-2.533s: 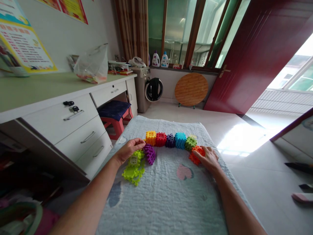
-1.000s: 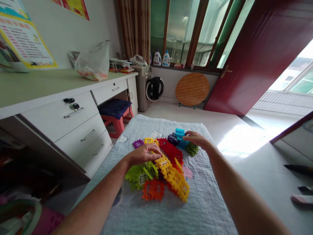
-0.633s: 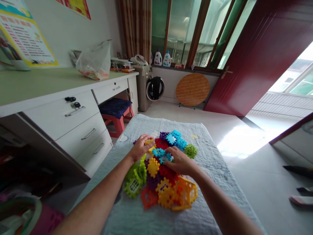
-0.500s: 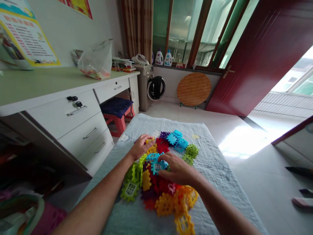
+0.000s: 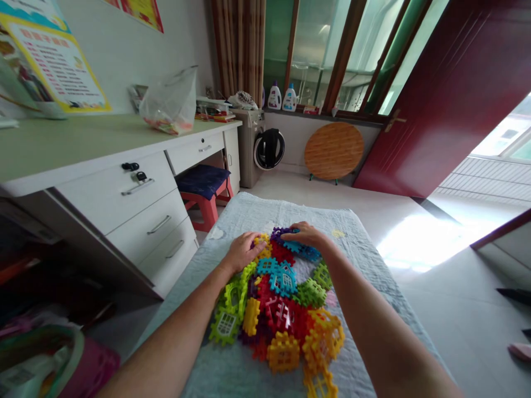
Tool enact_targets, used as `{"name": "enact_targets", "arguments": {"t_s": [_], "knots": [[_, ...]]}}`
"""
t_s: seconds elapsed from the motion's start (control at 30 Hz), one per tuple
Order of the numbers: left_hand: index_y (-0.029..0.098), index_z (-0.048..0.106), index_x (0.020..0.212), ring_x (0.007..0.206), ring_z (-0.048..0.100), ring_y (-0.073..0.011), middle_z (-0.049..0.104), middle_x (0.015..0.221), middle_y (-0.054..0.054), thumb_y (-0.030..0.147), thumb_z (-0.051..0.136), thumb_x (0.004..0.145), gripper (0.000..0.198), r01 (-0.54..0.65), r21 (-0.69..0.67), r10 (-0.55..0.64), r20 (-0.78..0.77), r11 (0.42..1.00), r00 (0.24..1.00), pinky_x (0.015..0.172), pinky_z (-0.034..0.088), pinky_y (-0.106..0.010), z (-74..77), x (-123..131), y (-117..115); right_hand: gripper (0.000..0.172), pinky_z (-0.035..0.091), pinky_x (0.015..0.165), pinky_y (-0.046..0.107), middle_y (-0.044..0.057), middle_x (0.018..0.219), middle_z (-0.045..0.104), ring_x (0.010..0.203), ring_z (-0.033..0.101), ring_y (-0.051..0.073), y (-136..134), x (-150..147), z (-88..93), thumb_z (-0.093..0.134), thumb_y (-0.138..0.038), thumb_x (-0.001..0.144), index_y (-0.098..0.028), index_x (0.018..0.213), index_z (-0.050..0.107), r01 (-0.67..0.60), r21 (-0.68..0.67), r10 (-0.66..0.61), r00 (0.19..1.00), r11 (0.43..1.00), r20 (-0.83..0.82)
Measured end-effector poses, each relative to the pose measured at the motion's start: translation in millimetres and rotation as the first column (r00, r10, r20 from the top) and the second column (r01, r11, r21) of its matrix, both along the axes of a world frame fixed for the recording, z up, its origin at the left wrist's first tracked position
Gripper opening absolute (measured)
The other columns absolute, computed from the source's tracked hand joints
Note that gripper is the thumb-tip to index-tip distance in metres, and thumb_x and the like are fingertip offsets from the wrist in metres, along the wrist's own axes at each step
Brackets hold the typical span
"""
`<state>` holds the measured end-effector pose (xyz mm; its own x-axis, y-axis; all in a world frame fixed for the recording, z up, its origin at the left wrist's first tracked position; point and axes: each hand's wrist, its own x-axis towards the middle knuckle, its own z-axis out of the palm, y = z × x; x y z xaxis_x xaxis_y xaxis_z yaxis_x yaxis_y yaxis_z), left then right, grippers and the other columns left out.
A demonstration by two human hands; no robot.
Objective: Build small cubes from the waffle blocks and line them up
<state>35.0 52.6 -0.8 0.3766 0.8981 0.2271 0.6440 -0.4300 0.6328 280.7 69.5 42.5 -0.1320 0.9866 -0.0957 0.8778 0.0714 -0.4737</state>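
A heap of flat, toothed plastic building tiles [image 5: 282, 309] in green, yellow, red, blue, purple and orange lies on a pale quilted blanket [image 5: 365, 260]. My left hand [image 5: 241, 252] rests palm down on the heap's far left edge, fingers curled over yellow tiles [image 5: 262, 247]. At the far end of the heap my right hand [image 5: 307, 235] lies over purple and blue tiles [image 5: 298, 250], fingers bent down onto them. Whether either hand grips a tile is hidden.
A white desk with drawers [image 5: 136, 199] stands to the left, with a red stool [image 5: 203, 193] under it. Beyond the blanket are a small washing machine [image 5: 265, 149], a round wooden tabletop [image 5: 334, 150] against the wall and a dark red door [image 5: 448, 94].
The row of assembled cubes has been broken up and raked toward me into one loose heap. My right hand went back from the heap's middle to its far end; the left stayed at the left edge.
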Motion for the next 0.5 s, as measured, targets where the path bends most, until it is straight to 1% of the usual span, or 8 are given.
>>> {"name": "enact_targets", "arguments": {"t_s": [0.07, 0.13, 0.23, 0.3, 0.37, 0.43, 0.5], "knots": [[0.017, 0.058, 0.115, 0.110, 0.054, -0.0252, 0.060, 0.116, -0.011, 0.053, 0.043, 0.085, 0.050, 0.045, -0.033, -0.043, 0.058, 0.998, 0.997, 0.098, 0.039, -0.037, 5.0, 3, -4, 0.067, 0.039, 0.091, 0.040, 0.010, 0.112, 0.057, 0.107, 0.051, 0.030, -7, -8, 0.3, 0.064, -0.069, 0.061, -0.024, 0.111, 0.064, -0.088, -0.032, 0.089, 0.995, 0.996, 0.038], [0.017, 0.058, 0.116, 0.113, 0.052, -0.0265, 0.059, 0.119, -0.011, 0.054, 0.045, 0.084, 0.050, 0.068, -0.079, -0.058, 0.129, 0.995, 0.990, 0.100, 0.037, -0.039, 9.4, 5, -7, 0.063, 0.040, 0.089, 0.039, 0.009, 0.110, 0.057, 0.104, 0.052, 0.028, -17, -15, 3.2, 0.068, -0.060, 0.062, -0.024, 0.114, 0.062, -0.166, -0.016, 0.166, 0.985, 0.986, 0.034], [0.017, 0.054, 0.120, 0.116, 0.051, -0.0267, 0.056, 0.126, -0.011, 0.055, 0.046, 0.084, 0.053, 0.148, -0.196, -0.082, 0.311, 0.969, 0.947, 0.101, 0.037, -0.039, 15.0, 8, -11, 0.052, 0.042, 0.087, 0.036, 0.007, 0.109, 0.057, 0.099, 0.054, 0.023, -38, -23, 12.4, 0.071, -0.041, 0.066, -0.023, 0.113, 0.060, -0.280, 0.079, 0.284, 0.958, 0.957, -0.049], [0.016, 0.051, 0.124, 0.116, 0.052, -0.0263, 0.054, 0.128, -0.011, 0.055, 0.045, 0.085, 0.055, 0.232, -0.279, -0.091, 0.438, 0.932, 0.894, 0.098, 0.040, -0.038, 18.8, 9, -14, 0.047, 0.042, 0.087, 0.035, 0.005, 0.110, 0.056, 0.097, 0.054, 0.020, -55, -28, 21.5, 0.069, -0.028, 0.068, -0.023, 0.113, 0.058, -0.336, 0.166, 0.356, 0.928, 0.927, -0.109], [0.016, 0.050, 0.124, 0.114, 0.053, -0.0265, 0.057, 0.126, -0.010, 0.057, 0.045, 0.084, 0.057, 0.298, -0.339, -0.092, 0.509, 0.892, 0.856, 0.096, 0.042, -0.038, 23.4, 12, -18, 0.045, 0.042, 0.088, 0.035, 0.005, 0.112, 0.054, 0.098, 0.054, 0.018, -75, -33, 31.5, 0.065, -0.018, 0.070, -0.025, 0.114, 0.056, -0.379, 0.242, 0.418, 0.898, 0.893, -0.137], [0.016, 0.053, 0.121, 0.113, 0.055, -0.0267, 0.061, 0.121, -0.009, 0.059, 0.046, 0.083, 0.057, 0.343, -0.375, -0.102, 0.534, 0.861, 0.839, 0.095, 0.043, -0.038, 28.6, 14, -23, 0.046, 0.041, 0.091, 0.036, 0.005, 0.114, 0.053, 0.102, 0.052, 0.018, -97, -40, 40.5, 0.061, -0.016, 0.074, -0.027, 0.117, 0.053, -0.410, 0.282, 0.461, 0.875, 0.867, -0.144], [0.018, 0.055, 0.118, 0.109, 0.057, -0.0260, 0.063, 0.118, -0.008, 0.061, 0.045, 0.083, 0.056, 0.388, -0.395, -0.119, 0.557, 0.833, 0.822, 0.094, 0.043, -0.037, 33.5, 16, -28, 0.046, 0.041, 0.092, 0.038, 0.005, 0.117, 0.051, 0.105, 0.050, 0.019, -123, -48, 46.1, 0.060, -0.022, 0.078, -0.028, 0.122, 0.049, -0.442, 0.270, 0.489, 0.860, 0.855, -0.142]]}}
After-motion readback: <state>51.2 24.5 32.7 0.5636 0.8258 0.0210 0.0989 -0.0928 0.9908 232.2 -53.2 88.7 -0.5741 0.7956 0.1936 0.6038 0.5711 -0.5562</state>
